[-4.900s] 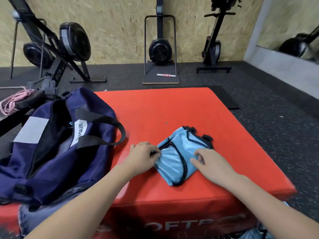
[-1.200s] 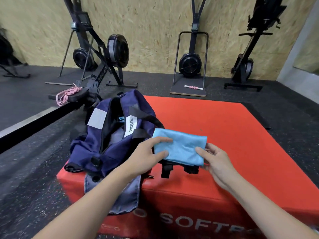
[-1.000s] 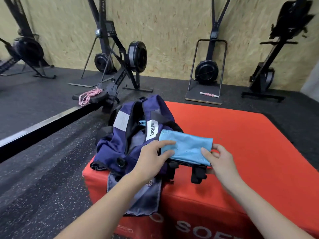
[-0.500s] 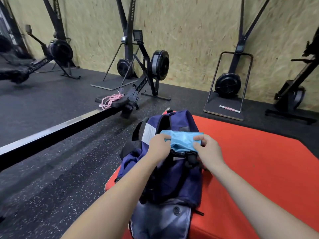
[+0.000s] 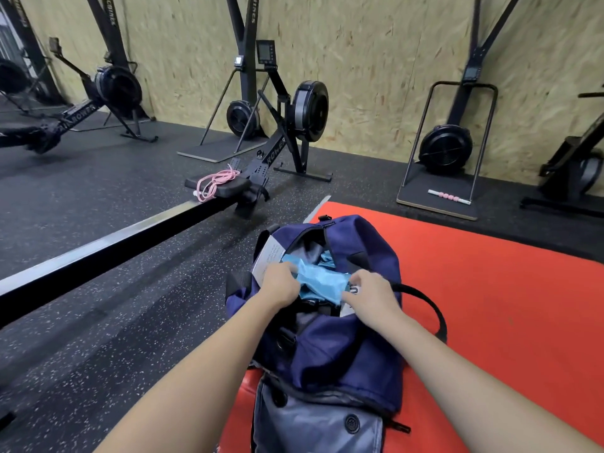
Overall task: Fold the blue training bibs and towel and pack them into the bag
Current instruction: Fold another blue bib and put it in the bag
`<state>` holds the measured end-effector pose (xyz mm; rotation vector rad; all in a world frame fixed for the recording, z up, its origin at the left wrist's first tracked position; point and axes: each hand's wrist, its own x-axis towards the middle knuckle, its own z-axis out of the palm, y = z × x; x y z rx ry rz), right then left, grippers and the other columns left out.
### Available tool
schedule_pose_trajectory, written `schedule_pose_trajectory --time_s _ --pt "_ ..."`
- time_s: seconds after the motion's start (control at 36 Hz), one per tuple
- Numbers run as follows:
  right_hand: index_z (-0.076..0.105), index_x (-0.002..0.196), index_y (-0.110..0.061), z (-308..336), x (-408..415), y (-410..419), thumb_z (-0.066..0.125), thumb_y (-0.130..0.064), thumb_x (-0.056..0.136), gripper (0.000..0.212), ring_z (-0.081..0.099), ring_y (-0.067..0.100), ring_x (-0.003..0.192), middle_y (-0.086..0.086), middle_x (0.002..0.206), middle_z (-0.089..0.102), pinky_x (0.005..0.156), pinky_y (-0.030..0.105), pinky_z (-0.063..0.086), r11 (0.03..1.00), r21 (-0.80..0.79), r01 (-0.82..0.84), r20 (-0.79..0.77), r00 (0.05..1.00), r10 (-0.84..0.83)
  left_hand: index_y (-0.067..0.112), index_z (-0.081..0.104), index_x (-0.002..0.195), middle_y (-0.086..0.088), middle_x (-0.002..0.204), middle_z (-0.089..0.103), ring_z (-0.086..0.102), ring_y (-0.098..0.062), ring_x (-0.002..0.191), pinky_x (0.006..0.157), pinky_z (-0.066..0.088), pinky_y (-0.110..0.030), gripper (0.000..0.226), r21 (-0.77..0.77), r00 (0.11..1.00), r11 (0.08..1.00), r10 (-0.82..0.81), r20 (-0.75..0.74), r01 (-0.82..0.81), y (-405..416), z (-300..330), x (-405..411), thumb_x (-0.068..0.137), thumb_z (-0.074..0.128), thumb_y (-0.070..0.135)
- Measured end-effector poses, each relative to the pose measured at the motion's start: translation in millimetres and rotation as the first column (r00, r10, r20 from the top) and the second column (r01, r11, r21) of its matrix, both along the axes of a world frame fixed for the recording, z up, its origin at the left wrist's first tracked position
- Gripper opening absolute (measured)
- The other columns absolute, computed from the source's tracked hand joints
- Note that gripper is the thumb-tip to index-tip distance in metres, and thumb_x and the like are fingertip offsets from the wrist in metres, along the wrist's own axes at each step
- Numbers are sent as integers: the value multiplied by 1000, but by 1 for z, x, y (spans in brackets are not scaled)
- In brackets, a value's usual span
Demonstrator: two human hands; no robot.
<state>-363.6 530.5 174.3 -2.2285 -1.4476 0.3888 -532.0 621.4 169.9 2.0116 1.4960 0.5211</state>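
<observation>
Since half a second ago the folded blue bib has dropped from above the bag's rim into the mouth of the navy bag; both hands have gone down with it and the view has shifted closer over the bag. Bib now lies between the two hands, long axis running left to right across the opening, left end a bit farther from the person than the right end. Left hand grips the left end with curled fingers; right hand pinches the right, nearer end, beside the bag's white label. Hands apart, one at each end, about equally near. Just beyond the bib, deeper in the opening, more blue fabric shows, likely an item already packed; cannot tell which. Judged step: pushing this bib down into the bag, nearly seated. The move turns on the bib going down and slightly away from the hands, kept crosswise so it clears the opening's sides. Bag's black strap loops out to the right of the right hand. Bag sits on the red mat, which spreads right of both hands. Left of the left hand, dark speckled floor.
</observation>
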Motion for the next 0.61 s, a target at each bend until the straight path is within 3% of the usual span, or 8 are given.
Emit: schedule_pose_trajectory --time_s 0.03,0.08,0.17,0.25,0.36,0.5,0.61 --pt "62 112 -26 -3 6 -5 68 -36 87 28 47 31 119 3 122 51 100 38 41 999 -26 40 80 996 -38 12 67 106 -12 109 63 57 -28 115 94 38 -29 26 -16 1000 1000 3 15 -2 0 -3 1 89 51 0" --pt "65 96 -35 -7 16 -13 69 -48 82 20 46 30 117 0 119 50 99 37 39 993 -66 93 58 994 -90 10 64 124 -10 130 61 52 -27 126 99 35 -25 38 -41 999 999 20 51 -18 0 -8 3 91 50 0" --pt "72 79 -27 -13 27 -15 79 -44 77 18 61 20 99 -2 97 71 86 32 46 996 -18 86 -270 959 -88 13 62 130 -8 138 58 53 -25 126 104 37 -26 42 -52 996 997 54 75 -50 0 -11 4 91 50 3" --pt "80 77 -20 -12 25 -19 84 -34 76 14 65 14 81 0 85 77 76 28 48 998 39 51 -571 821 -20 13 62 129 -7 138 57 52 -25 127 105 38 -27 42 -56 995 997 57 80 -52 0 -11 4 91 49 3" --pt "80 86 -26 -13 23 -25 82 -38 78 15 67 2 97 -14 95 76 91 24 50 989 143 39 -548 835 47 13 61 131 -6 138 58 53 -23 126 101 36 -23 41 -67 995 997 46 90 -40 2 -13 4 92 51 7" --pt "79 97 -30 5 27 -45 81 -40 78 21 62 -12 97 -22 99 73 85 12 43 941 330 70 -478 872 103 11 60 132 -8 139 57 51 -24 128 102 34 -23 39 -45 996 999 3 93 2 0 -13 13 93 54 7" --pt "79 91 -30 20 27 -57 82 -32 80 12 64 -7 96 -18 100 75 89 19 46 866 485 119 -503 848 166 11 62 130 -7 137 59 51 -23 129 104 32 -22 41 -39 996 997 -60 60 63 -5 -11 25 90 55 5"
